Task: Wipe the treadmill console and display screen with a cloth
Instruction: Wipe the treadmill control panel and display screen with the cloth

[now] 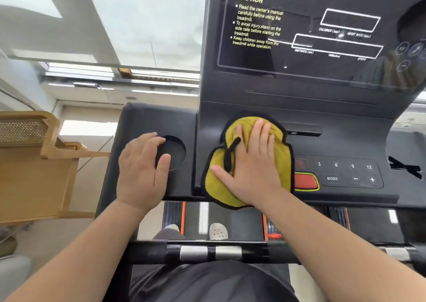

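Observation:
A yellow cloth (216,182) with a black edge lies on the black treadmill console (345,145), left of the red stop button (305,181). My right hand (253,163) presses flat on the cloth, fingers spread and pointing up toward the screen. The dark display screen (322,25) stands above, with yellow CAUTION text on its left side. My left hand (143,168) rests on the console's left wing, fingers spread at the rim of the round cup holder (175,149), holding nothing.
Number keys, a MODE key and plus and minus keys (345,172) sit right of the red button. A black handlebar with metal pulse plates (207,252) crosses in front of me. A wooden shelf unit (34,163) stands at the left. A second cup recess (405,154) is at the right.

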Tool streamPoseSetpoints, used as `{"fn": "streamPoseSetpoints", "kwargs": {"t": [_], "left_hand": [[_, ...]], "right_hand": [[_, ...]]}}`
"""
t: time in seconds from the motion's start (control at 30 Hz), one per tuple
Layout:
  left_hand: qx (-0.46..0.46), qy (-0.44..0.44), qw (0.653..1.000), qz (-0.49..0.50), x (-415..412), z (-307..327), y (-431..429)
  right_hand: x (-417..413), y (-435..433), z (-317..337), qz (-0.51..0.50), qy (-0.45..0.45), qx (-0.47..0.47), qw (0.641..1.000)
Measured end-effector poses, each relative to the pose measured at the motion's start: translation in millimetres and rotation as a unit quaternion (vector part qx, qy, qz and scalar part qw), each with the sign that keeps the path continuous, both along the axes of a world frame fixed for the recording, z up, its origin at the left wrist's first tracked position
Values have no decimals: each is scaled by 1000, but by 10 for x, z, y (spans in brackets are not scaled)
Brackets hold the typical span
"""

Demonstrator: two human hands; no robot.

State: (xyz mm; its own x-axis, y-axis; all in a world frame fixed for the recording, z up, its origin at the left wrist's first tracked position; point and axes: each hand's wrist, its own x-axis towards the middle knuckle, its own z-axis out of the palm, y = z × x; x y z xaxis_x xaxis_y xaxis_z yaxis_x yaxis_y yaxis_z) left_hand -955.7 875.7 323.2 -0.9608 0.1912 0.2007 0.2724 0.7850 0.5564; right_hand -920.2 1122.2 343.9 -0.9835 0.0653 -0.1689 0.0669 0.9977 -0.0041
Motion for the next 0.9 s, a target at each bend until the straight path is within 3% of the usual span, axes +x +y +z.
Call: {"fn": "streamPoseSetpoints", "kwargs": {"t": [0.27, 0.47, 0.6, 0.67, 0.73, 0.9], "left_hand": [[0, 11, 1000, -9, -7, -12, 1], [-3, 6, 1000, -17, -20, -11, -3], [-9, 3, 1000, -16, -19, -12, 2], [-14, 0, 1000, -18, -17, 2, 17], [-19, 1, 1000, -20, -7, 26, 34], [-11, 24, 999, -35, 43, 129, 214]], "right_hand": [[225, -282, -120, 224, 18, -31, 974], [813, 461, -213, 184, 10, 18, 983], [582, 535, -125, 4, -2, 10, 1000], [391, 336, -96, -40, 2, 4, 999], [244, 104, -83, -27, 1, -9, 1000], [251, -135, -105, 136, 4, -32, 990]]}}
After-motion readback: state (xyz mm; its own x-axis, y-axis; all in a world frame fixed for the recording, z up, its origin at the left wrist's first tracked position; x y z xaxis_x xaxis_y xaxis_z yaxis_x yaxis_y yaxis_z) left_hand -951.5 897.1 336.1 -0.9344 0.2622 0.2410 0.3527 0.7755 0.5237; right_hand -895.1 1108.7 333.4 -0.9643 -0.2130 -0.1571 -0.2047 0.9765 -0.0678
